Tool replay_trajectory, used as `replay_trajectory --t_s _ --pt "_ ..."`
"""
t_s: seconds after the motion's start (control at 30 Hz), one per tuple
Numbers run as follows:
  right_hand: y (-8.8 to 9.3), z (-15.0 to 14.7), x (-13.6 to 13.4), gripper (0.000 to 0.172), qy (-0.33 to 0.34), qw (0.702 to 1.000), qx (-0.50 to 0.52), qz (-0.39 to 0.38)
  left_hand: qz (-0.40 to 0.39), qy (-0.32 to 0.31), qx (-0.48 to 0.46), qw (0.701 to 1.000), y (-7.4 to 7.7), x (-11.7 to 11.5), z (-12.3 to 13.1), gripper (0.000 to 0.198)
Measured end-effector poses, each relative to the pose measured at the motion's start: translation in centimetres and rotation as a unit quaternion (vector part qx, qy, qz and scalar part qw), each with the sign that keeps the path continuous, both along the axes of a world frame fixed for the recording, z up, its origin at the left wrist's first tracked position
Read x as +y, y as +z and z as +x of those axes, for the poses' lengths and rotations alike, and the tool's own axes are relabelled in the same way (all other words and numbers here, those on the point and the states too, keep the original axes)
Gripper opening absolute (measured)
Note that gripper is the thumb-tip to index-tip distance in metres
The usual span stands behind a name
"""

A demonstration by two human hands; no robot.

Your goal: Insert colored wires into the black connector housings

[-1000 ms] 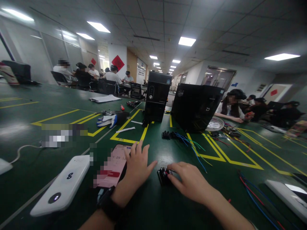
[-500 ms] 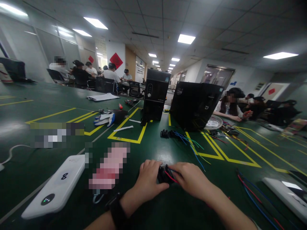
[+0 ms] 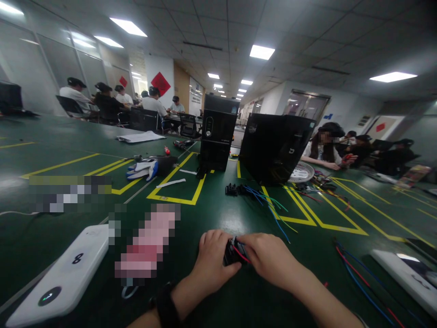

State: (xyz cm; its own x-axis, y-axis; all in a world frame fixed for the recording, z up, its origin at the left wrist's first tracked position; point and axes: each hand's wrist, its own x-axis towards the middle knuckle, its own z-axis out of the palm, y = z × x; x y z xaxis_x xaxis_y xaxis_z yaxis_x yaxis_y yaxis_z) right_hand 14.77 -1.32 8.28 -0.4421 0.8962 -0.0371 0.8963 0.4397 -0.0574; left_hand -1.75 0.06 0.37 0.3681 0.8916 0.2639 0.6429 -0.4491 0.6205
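Observation:
Low on the green table, my left hand point(image 3: 214, 257) is wrapped round a small black part point(image 3: 232, 256), its thumb along the near side. From the other side, my right hand point(image 3: 269, 259) pinches a red wire point(image 3: 241, 255) where it meets that part. A dark wire or tip seems to show beside the red one, but my fingers cover most of it. The exact kind of the black part cannot be made out. Beyond my hands lie several black connector blocks point(image 3: 232, 189) with blue and green wires point(image 3: 268, 200).
Two black computer towers point(image 3: 218, 132) point(image 3: 273, 148) stand ahead. A white device point(image 3: 64, 273) marked 8 and a blurred pink item point(image 3: 148, 241) lie left; a glove point(image 3: 143, 170) is farther off. Red and blue wires point(image 3: 362, 278) and another white device point(image 3: 406, 278) lie right. Someone sits behind a basket point(image 3: 303, 172).
The view has shifted slightly, so the table items sit a little farther left. Both hands keep their grip on the black part and the red wire, with hardly any movement.

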Motion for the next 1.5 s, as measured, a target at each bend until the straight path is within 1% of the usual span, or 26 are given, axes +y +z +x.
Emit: replay_trajectory --t_s 0.1,0.2,0.27,0.43,0.6,0.77,0.87,0.97,1.03,1.13,1.23,1.37,1.5 --pt "-0.1 -0.3 0.0 0.024 -0.001 1.000 -0.013 0.004 -0.005 -0.004 -0.002 1.000 0.1 0.1 0.0 0.042" --pt "-0.4 -0.4 -0.1 0.022 -0.017 1.000 -0.024 0.008 -0.005 -0.010 -0.007 1.000 0.3 0.0 0.0 0.039" --pt "-0.5 -0.2 -0.4 0.024 -0.023 1.000 -0.005 0.004 0.002 -0.009 -0.011 1.000 0.3 -0.1 0.0 0.037" --pt "-0.7 0.6 -1.8 0.034 -0.032 0.996 0.085 -0.004 0.020 -0.003 -0.026 0.999 0.3 -0.3 0.0 0.035" --pt "-1.1 -0.1 -3.0 0.043 -0.073 0.992 0.097 0.031 0.024 -0.014 -0.061 0.998 0.5 -0.5 0.0 0.041" --pt "-2.6 -1.0 -3.6 0.052 -0.105 0.986 0.127 0.030 0.029 -0.023 -0.076 0.996 0.4 -0.3 0.0 0.048" --pt "-3.8 -1.1 -3.8 0.054 -0.108 0.980 0.160 0.040 0.034 -0.031 -0.074 0.996 0.3 -0.2 0.0 0.049" --pt "-4.4 -1.0 -3.8 0.051 -0.109 0.970 0.209 0.049 0.031 -0.032 -0.068 0.997 0.3 -0.1 0.1 0.046" --pt "-4.4 -0.8 -3.6 0.045 -0.123 0.958 0.256 0.036 0.023 -0.032 -0.059 0.997 0.5 -0.1 0.1 0.041" --pt "-4.3 -0.1 -3.2 0.032 -0.139 0.940 0.310 0.010 0.016 -0.034 -0.047 0.998 0.6 -0.1 0.1 0.035" --pt "-4.3 0.6 -2.8 0.019 -0.143 0.938 0.317 0.009 0.018 -0.032 -0.042 0.998 0.5 -0.1 0.1 0.034" --pt "-4.4 1.0 -2.8 0.018 -0.142 0.938 0.315 0.025 0.022 -0.028 -0.034 0.999 0.3 -0.2 0.3 0.036" --pt "-4.2 0.7 -3.1 0.019 -0.118 0.942 0.310 0.037 0.026 -0.034 -0.028 0.999 0.3 -0.2 0.3 0.035"
